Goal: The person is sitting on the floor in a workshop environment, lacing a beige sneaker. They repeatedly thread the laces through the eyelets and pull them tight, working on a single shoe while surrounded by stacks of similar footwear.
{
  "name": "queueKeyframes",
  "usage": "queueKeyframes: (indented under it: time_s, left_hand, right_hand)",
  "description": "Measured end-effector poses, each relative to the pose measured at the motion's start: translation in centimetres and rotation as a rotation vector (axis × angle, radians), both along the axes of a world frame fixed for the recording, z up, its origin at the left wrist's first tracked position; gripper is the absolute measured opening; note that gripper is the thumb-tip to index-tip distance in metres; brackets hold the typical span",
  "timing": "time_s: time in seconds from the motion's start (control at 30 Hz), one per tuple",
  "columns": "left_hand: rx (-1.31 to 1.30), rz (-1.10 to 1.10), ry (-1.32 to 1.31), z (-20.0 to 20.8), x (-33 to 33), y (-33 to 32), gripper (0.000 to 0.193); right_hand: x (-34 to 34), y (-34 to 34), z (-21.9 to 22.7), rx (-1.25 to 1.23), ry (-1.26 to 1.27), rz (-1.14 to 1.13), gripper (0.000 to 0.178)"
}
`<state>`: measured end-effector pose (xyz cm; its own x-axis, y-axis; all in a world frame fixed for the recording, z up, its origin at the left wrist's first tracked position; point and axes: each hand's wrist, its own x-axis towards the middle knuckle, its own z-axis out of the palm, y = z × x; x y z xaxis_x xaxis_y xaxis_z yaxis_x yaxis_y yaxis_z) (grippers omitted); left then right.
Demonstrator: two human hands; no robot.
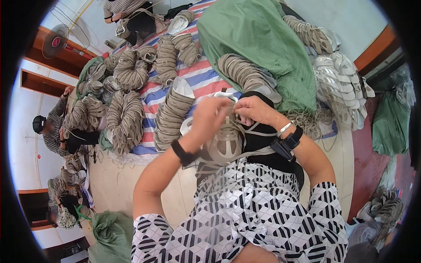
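A beige shoe upper (224, 143) with pale overlays lies across my lap, its opening pointing away from me. Over its left side is my left hand (211, 115), smeared by motion, so its fingers cannot be read. My right hand (258, 109) is closed in a pinch at the right edge of the upper's opening. What sits between those fingertips is too small to make out. Light flat laces (262, 152) trail from the upper across my black-clad leg and patterned top. The far end of the upper is partly hidden behind my hands.
Nested shoe uppers (174, 116) stand in curved stacks on a striped sheet (149, 94) ahead. A green sack (258, 44) lies at the far right beside pale uppers (337, 83) and loose laces (305, 122). People work at left near a fan (55, 40).
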<state>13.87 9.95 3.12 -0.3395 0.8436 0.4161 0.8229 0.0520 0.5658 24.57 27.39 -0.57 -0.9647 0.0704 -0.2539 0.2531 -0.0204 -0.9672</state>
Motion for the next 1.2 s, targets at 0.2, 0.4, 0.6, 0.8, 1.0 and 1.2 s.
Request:
queueKeyframes:
  time_s: [0.2, 0.4, 0.6, 0.8, 1.0, 1.2]
  left_hand:
    - [-0.441, -0.220, 0.412, 0.2, -4.9, -0.5, 0.020]
    - [-0.581, -0.140, 0.298, -1.7, -4.4, 0.1, 0.017]
    - [-0.619, -0.121, 0.266, -2.1, -4.3, 0.4, 0.018]
    - [-0.647, -0.134, 0.161, -2.0, -4.6, 0.2, 0.016]
    - [-0.712, -0.143, 0.165, -2.0, -4.7, 0.6, 0.014]
    - [-0.661, -0.098, 0.316, -0.4, -2.3, 0.9, 0.016]
  right_hand:
    - [-0.3, -1.5, -1.2, 0.547, 0.210, 0.003, 0.009]
    - [-0.6, -2.2, -0.5, 1.006, 0.188, 0.088, 0.010]
    - [-1.8, -3.3, -0.1, 1.044, 0.210, 0.119, 0.010]
    - [-1.0, -3.0, -0.2, 0.972, 0.147, 0.035, 0.011]
    - [-0.8, -5.2, -2.1, 0.850, 0.219, -0.236, 0.012]
    - [-0.5, -2.5, -1.5, 0.242, 0.060, -0.121, 0.015]
